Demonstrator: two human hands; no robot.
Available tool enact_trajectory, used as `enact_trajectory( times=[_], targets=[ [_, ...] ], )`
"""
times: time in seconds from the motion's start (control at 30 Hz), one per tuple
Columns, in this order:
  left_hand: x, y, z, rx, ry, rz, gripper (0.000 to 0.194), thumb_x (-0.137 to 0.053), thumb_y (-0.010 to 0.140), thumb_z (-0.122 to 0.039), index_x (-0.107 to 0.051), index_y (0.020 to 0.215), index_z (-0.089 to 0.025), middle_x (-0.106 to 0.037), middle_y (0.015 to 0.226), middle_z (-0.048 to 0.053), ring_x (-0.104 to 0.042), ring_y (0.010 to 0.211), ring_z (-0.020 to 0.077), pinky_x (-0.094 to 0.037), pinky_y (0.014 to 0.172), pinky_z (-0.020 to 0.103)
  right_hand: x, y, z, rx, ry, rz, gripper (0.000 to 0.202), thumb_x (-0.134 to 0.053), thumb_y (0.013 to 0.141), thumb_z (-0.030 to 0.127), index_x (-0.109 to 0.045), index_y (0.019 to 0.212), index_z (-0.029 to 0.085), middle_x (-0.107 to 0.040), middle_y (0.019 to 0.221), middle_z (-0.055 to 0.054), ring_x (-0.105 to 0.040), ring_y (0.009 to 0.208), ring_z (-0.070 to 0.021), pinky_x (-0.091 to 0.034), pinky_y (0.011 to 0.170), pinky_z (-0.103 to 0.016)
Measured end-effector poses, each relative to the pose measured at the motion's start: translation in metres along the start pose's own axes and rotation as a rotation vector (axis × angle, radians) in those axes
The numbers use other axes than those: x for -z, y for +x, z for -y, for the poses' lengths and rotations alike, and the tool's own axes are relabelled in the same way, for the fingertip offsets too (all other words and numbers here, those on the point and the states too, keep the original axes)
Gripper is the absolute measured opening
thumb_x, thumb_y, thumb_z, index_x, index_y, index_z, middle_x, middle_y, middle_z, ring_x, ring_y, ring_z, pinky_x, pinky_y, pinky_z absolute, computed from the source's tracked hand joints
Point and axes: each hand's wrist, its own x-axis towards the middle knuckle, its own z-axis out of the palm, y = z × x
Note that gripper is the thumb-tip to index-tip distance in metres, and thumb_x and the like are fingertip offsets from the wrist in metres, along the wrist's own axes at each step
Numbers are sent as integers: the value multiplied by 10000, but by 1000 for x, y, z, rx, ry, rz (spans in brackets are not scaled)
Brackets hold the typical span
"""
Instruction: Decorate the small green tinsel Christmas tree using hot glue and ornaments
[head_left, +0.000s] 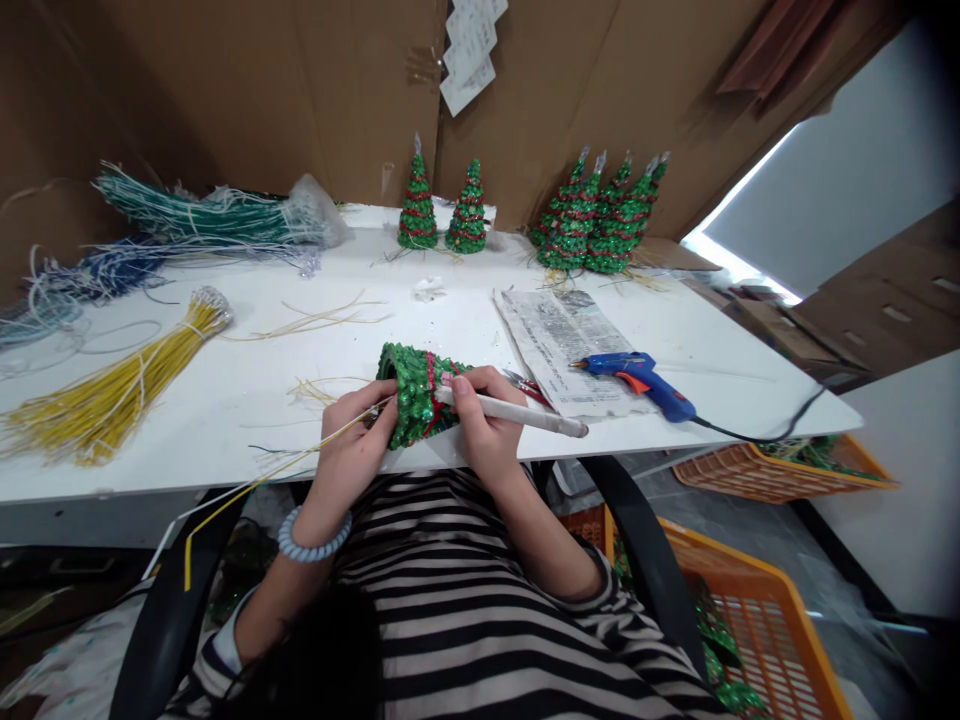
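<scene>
Tilted on its side above the table's front edge is a small green Christmas tree with red garland, its hollow base facing left. My left hand grips the rim of that base, some fingertips hidden inside. A yellow wire and a white wire trail from there down to the left. My right hand is closed around a white pen-like stick, whose pinkish end is at the tree's side; I cannot tell whether it touches. Just behind the right hand lies a red-handled cutting tool, partly hidden.
A blue glue gun rests on a folded newspaper. Finished-looking trees stand along the back. Bundles of yellow wires and green wires lie at left. Orange crates are on the floor at right.
</scene>
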Motion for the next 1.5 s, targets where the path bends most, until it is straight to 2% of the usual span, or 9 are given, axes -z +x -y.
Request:
enact_trajectory(
  times=[1.07, 1.37, 1.5],
  targets=[
    [0, 0, 4, 6, -6, -15, 292, -536, 847, -350, -740, 923, -155, -757, 934, 80, -656, 861, 230, -472, 731, 305, -1, 2, 1, 7, -17, -20, 260, -558, 881, 248, -567, 627, 198, -559, 551, 43, -486, 510, -102, -399, 552, -267],
    [-1, 1, 1, 40, -144, -27, 218, -623, 817, -350, -738, 868, -171, -751, 834, 41, -661, 768, 190, -495, 684, 263, -1, 2, -1, -2, -3, 5, 246, -564, 880, 229, -566, 636, 200, -556, 555, 51, -494, 519, -100, -406, 573, -268],
    [1, 1, 3, 76, -256, -99, 217, -645, 821, -375, -714, 880, -179, -740, 805, 27, -673, 744, 163, -518, 671, 239, -1, 2, 0, 4, -28, 15, 240, -561, 875, 225, -561, 637, 201, -561, 556, 51, -491, 504, -101, -409, 562, -270]
  ],
)
